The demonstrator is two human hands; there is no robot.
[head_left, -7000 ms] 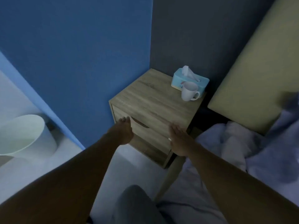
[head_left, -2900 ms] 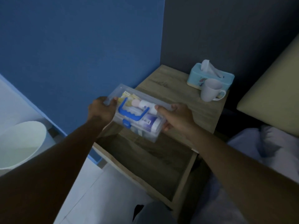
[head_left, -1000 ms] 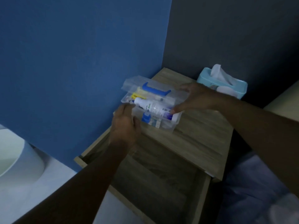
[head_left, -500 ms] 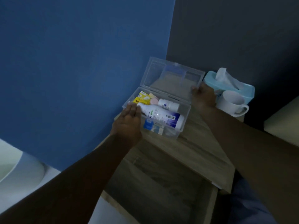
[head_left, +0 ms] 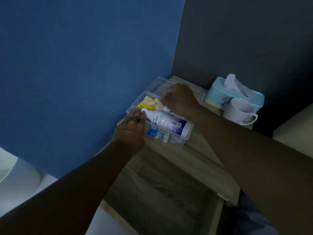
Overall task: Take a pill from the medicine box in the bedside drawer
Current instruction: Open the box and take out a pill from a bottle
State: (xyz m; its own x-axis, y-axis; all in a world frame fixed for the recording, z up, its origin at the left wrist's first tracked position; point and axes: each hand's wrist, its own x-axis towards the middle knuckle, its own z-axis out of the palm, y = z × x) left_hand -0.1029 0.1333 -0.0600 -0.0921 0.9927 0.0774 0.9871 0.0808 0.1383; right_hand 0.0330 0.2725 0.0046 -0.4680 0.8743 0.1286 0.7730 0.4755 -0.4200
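The clear plastic medicine box (head_left: 184,141) stands on the wooden bedside table (head_left: 196,161) with its lid (head_left: 156,83) folded back. Inside lie a white bottle with a blue label (head_left: 167,123), a yellow packet (head_left: 147,104) and a pink packet (head_left: 160,106). My left hand (head_left: 133,129) rests flat against the box's left end, fingers straight and together. My right hand (head_left: 179,99) reaches into the box from above with fingers curled down at the pink packet; whether it grips anything is hidden. The drawer (head_left: 160,192) below is pulled out.
A light blue tissue box (head_left: 218,95) and a white mug (head_left: 238,112) stand at the table's back right. The blue wall runs close along the left of the table. A white bin (head_left: 18,180) sits on the floor at left, and a pale headboard (head_left: 294,131) at right.
My right hand let go of the raised lid, which now lies flat behind the box, and moved left into the box. My left hand stays against the box's left end.
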